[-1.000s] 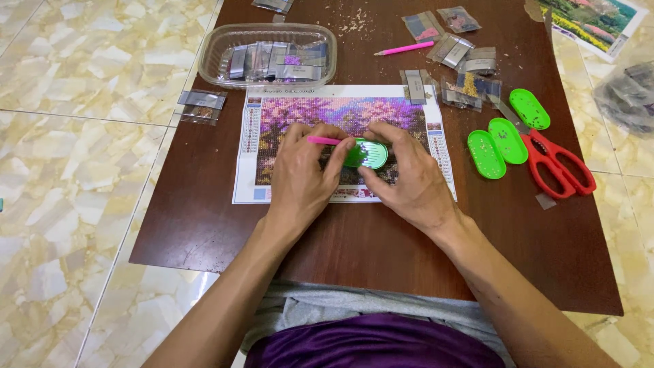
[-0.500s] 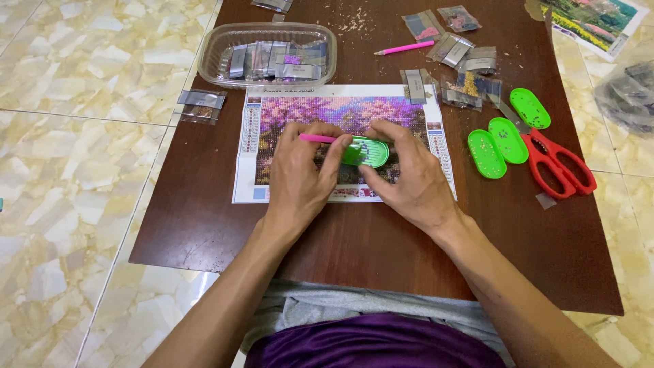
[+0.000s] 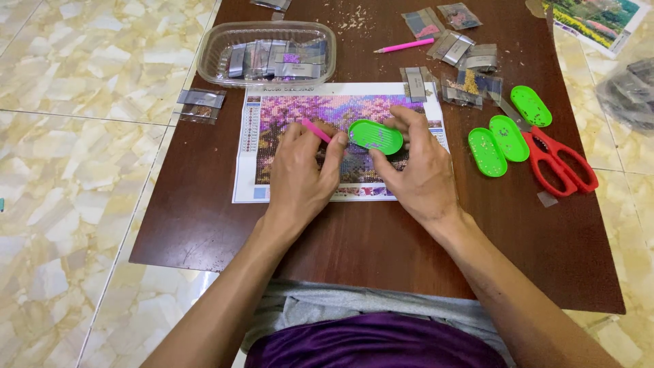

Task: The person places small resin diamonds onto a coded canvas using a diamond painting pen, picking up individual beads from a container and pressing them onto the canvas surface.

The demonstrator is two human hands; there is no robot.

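A diamond-painting canvas (image 3: 272, 146) with a purple and pink picture lies flat on the brown table (image 3: 381, 238). My left hand (image 3: 300, 174) rests on it and holds a pink pen (image 3: 315, 129), tip pointing up-left. My right hand (image 3: 419, 167) grips a small green oval tray (image 3: 375, 136) of beads, held just above the canvas middle. The two hands sit side by side, almost touching.
A clear plastic tub (image 3: 267, 51) of small bead bags stands behind the canvas. Loose bead bags (image 3: 458, 51), a second pink pen (image 3: 403, 46), three green trays (image 3: 507, 133) and red scissors (image 3: 558, 163) lie to the right. Tiled floor (image 3: 82, 170) lies left.
My left hand has turned the pink pen from lying level to pointing up-left. The right hand and green tray have barely shifted.
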